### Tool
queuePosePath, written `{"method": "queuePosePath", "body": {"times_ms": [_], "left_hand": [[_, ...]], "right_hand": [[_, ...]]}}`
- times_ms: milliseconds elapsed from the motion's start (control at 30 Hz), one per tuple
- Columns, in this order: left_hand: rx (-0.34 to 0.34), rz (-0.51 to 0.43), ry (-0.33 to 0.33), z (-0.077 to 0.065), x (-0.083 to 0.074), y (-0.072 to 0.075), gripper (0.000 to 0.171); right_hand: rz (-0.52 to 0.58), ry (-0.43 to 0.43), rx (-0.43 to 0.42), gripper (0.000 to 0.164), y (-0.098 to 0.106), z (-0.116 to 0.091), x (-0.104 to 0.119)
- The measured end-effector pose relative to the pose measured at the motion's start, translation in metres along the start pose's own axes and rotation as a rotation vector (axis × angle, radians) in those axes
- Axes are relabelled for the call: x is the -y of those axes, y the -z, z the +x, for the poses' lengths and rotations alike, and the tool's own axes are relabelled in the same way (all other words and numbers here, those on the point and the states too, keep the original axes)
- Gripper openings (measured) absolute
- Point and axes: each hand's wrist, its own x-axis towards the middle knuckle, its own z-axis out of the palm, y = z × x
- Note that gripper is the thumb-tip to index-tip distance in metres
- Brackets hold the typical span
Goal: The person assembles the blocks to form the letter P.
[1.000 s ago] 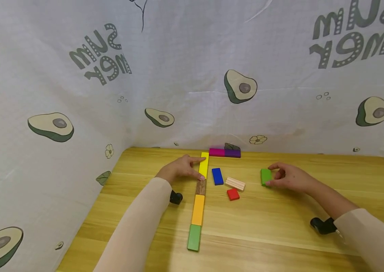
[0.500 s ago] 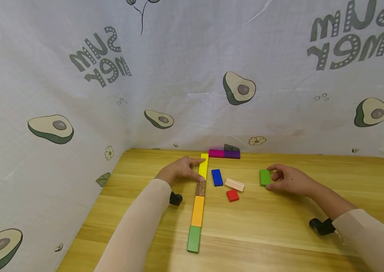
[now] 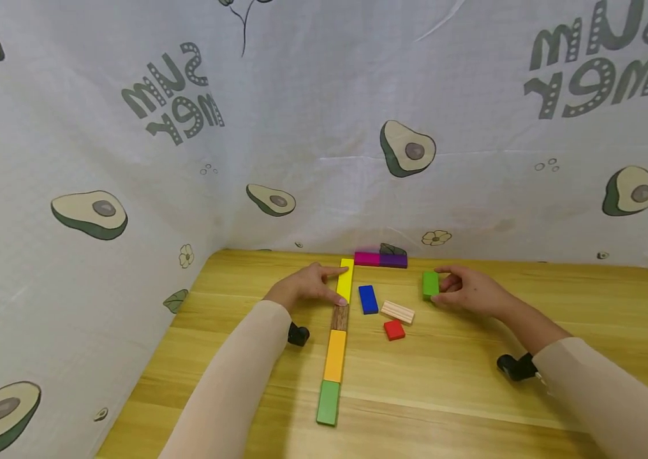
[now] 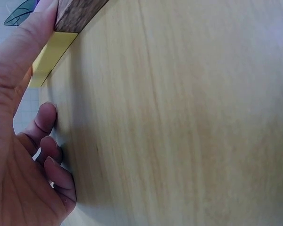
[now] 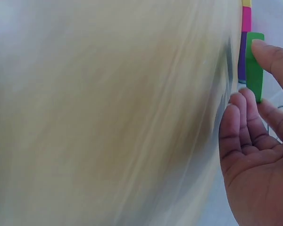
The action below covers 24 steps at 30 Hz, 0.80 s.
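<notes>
My right hand [image 3: 470, 291] pinches a bright green block [image 3: 430, 285] between thumb and forefinger. In the right wrist view the green block [image 5: 254, 66] stands between the thumb and a finger, while the other fingers curl loosely below. My left hand [image 3: 307, 285] rests at a line of blocks, forefinger reaching over the yellow block [image 3: 345, 280] and thumb at its joint with the brown block [image 3: 339, 317]. The left wrist view shows the thumb [image 4: 23, 49] against the brown and yellow blocks. Nearer in the line lie an orange block [image 3: 335, 356] and a darker green block [image 3: 328, 403].
A magenta block [image 3: 367, 259] and a purple block [image 3: 394, 261] lie end to end along the back edge. Between the hands lie a blue block [image 3: 368, 299], a natural wood block [image 3: 398, 312] and a small red block [image 3: 394, 329]. A printed cloth [image 3: 324, 127] hangs behind.
My right hand has taken hold of the bright green block and carried it left and slightly back. The left hand has stayed at the line of blocks.
</notes>
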Motion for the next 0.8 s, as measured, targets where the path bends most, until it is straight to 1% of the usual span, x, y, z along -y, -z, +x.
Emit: {"method": "queuePosePath", "body": {"times_ms": [200,300,533,800], "left_hand": [[-0.001,0.001,-0.011,0.002,0.000,0.001,0.087],[0.001,0.000,-0.011,0.002,0.001,0.001,0.088],[0.003,-0.010,-0.013,0.002,-0.001,0.001,0.088],[-0.003,-0.006,-0.013,0.002,0.001,0.001,0.088]], "right_hand": [[-0.001,0.001,0.005,0.080,-0.005,0.021,0.006],[0.006,-0.001,0.019,0.079,-0.006,0.028,0.007],[0.003,-0.043,0.038,0.077,-0.005,0.033,0.008],[-0.003,-0.031,0.038,0.079,-0.007,0.036,0.011]]}}
